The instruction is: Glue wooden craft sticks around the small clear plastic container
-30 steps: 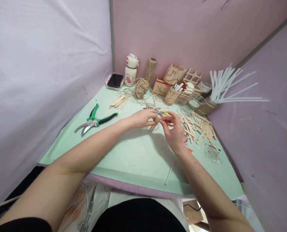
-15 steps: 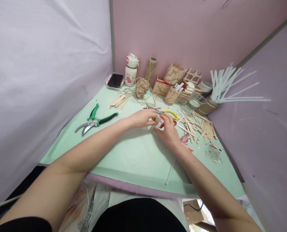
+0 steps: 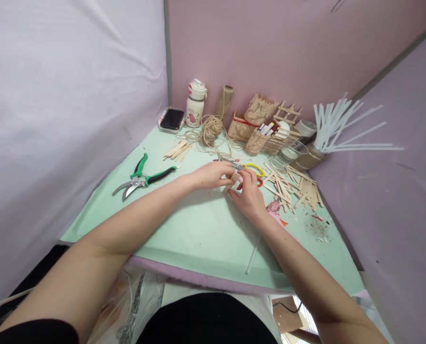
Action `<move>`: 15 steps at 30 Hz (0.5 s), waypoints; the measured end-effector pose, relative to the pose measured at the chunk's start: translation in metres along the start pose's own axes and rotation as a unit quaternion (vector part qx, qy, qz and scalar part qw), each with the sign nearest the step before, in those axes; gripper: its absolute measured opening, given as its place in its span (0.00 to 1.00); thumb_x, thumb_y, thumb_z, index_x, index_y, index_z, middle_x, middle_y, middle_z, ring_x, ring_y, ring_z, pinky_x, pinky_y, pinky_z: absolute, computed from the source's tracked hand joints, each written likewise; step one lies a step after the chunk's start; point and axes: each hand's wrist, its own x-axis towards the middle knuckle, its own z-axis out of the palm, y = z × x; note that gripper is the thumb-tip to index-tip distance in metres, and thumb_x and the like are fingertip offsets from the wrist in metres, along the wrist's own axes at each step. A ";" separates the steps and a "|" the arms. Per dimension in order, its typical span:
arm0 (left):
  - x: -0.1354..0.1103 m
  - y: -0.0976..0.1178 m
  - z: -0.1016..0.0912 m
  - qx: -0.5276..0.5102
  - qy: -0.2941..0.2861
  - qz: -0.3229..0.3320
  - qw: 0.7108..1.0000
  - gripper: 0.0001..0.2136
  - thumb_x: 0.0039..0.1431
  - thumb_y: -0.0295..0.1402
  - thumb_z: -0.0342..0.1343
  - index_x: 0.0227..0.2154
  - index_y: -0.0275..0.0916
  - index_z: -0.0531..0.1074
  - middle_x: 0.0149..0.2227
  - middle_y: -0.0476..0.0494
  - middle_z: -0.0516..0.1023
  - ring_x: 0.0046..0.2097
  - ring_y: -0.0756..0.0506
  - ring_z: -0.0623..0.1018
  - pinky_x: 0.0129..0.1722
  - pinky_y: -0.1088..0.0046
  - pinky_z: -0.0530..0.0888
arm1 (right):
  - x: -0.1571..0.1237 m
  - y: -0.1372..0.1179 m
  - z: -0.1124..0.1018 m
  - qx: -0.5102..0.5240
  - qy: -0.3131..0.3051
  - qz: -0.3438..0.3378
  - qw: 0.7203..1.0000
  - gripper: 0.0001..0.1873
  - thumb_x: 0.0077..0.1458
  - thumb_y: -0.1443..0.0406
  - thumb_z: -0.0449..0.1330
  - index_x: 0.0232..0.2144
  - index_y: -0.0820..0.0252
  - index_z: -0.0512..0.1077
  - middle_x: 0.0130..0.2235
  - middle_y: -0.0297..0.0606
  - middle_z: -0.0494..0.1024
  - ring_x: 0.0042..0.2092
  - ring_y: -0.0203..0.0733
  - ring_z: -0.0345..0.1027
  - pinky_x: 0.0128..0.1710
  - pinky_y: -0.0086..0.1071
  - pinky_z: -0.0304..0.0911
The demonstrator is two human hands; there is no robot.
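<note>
Over the middle of the table, my left hand (image 3: 216, 175) and my right hand (image 3: 249, 195) meet around a small wooden craft piece (image 3: 236, 177). Fingers of both hands are closed on it and cover most of it, so its full shape is hidden. A bit of pink shows beside it at the right fingertips. Just behind the hands lie scissors with yellow handles (image 3: 254, 169), and a red handle (image 3: 259, 182) shows by my right hand. Under my right forearm are a pink glue gun (image 3: 274, 210), partly covered, and a clear glue stick (image 3: 252, 258).
Green-handled pruning shears (image 3: 141, 179) lie open at left. Craft sticks (image 3: 281, 185) are scattered at right, with more sticks (image 3: 177, 150) at back left. Along the back stand a bottle (image 3: 195, 104), twine (image 3: 211, 130), stick-covered holders (image 3: 256, 141) and white glue sticks (image 3: 336, 126).
Both hands keep almost the same place and hold on the small wooden piece. The whole view has shifted very slightly; nothing on the table has visibly moved.
</note>
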 end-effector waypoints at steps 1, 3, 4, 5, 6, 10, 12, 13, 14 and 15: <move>0.000 0.000 0.000 0.003 0.000 -0.001 1.000 0.08 0.60 0.34 0.53 0.29 0.37 0.72 0.33 0.46 0.70 0.34 0.48 0.71 0.35 0.75 0.65 | 0.000 0.000 0.000 -0.002 0.001 0.002 1.000 0.28 0.49 0.68 0.60 0.54 0.59 0.61 0.56 0.52 0.64 0.42 0.47 0.71 0.27 0.36 0.67; 0.000 -0.001 0.001 0.012 0.001 -0.005 1.000 0.08 0.59 0.34 0.53 0.28 0.37 0.71 0.33 0.46 0.70 0.35 0.48 0.71 0.34 0.74 0.64 | 0.000 -0.001 0.000 -0.005 0.000 0.007 1.000 0.28 0.49 0.67 0.60 0.54 0.59 0.61 0.56 0.52 0.64 0.41 0.47 0.71 0.26 0.35 0.66; 0.000 0.000 0.001 0.017 0.000 -0.008 1.000 0.07 0.59 0.34 0.53 0.28 0.37 0.71 0.33 0.46 0.70 0.35 0.47 0.71 0.34 0.74 0.65 | 0.000 -0.001 0.000 -0.007 -0.001 0.009 1.000 0.28 0.49 0.67 0.60 0.54 0.59 0.61 0.56 0.52 0.64 0.41 0.47 0.71 0.26 0.35 0.66; -0.001 0.000 0.001 0.022 0.000 -0.009 1.000 0.06 0.58 0.34 0.54 0.29 0.37 0.71 0.33 0.46 0.71 0.35 0.47 0.72 0.34 0.74 0.65 | 0.000 -0.002 -0.001 -0.008 -0.002 0.010 1.000 0.28 0.49 0.67 0.60 0.54 0.60 0.61 0.57 0.52 0.64 0.42 0.47 0.71 0.26 0.35 0.66; -0.001 0.000 0.001 0.025 0.001 -0.010 1.000 0.05 0.57 0.34 0.55 0.29 0.37 0.70 0.34 0.46 0.71 0.36 0.47 0.72 0.35 0.74 0.65 | 0.000 -0.002 -0.001 -0.008 -0.003 0.010 1.000 0.28 0.49 0.67 0.60 0.54 0.60 0.61 0.57 0.52 0.64 0.42 0.48 0.71 0.26 0.35 0.66; -0.003 0.004 0.001 0.022 0.008 -0.004 1.000 0.04 0.54 0.31 0.58 0.31 0.37 0.70 0.40 0.44 0.72 0.40 0.45 0.74 0.39 0.73 0.67 | 0.000 -0.003 -0.003 -0.004 -0.001 0.010 1.000 0.28 0.51 0.64 0.60 0.54 0.60 0.61 0.56 0.52 0.64 0.45 0.49 0.70 0.28 0.36 0.67; -0.003 0.005 0.001 0.014 0.014 -0.001 1.000 0.04 0.53 0.31 0.59 0.29 0.38 0.70 0.42 0.44 0.72 0.42 0.45 0.74 0.41 0.73 0.68 | 0.001 -0.004 -0.005 0.002 -0.001 0.011 1.000 0.26 0.52 0.63 0.60 0.54 0.59 0.61 0.56 0.52 0.63 0.46 0.50 0.69 0.29 0.37 0.68; -0.003 0.004 0.001 0.010 0.017 0.000 1.000 0.04 0.53 0.31 0.59 0.29 0.38 0.70 0.43 0.43 0.72 0.43 0.45 0.74 0.42 0.73 0.68 | 0.001 -0.004 -0.005 0.007 0.000 0.010 1.000 0.26 0.53 0.63 0.60 0.54 0.59 0.61 0.56 0.52 0.63 0.46 0.50 0.69 0.30 0.37 0.69; -0.003 0.004 0.002 0.009 0.018 0.000 1.000 0.04 0.53 0.31 0.59 0.29 0.38 0.70 0.43 0.43 0.72 0.43 0.45 0.74 0.42 0.72 0.68 | 0.001 -0.005 -0.006 0.012 0.000 0.009 1.000 0.25 0.53 0.63 0.59 0.53 0.59 0.61 0.56 0.52 0.63 0.47 0.51 0.69 0.31 0.38 0.70; -0.002 0.003 0.003 0.009 0.018 -0.001 1.000 0.04 0.54 0.31 0.59 0.29 0.37 0.71 0.42 0.43 0.73 0.42 0.45 0.75 0.42 0.72 0.69 | 0.002 -0.005 -0.007 0.017 0.002 0.007 1.000 0.25 0.54 0.62 0.59 0.53 0.59 0.61 0.56 0.53 0.63 0.47 0.51 0.69 0.32 0.39 0.70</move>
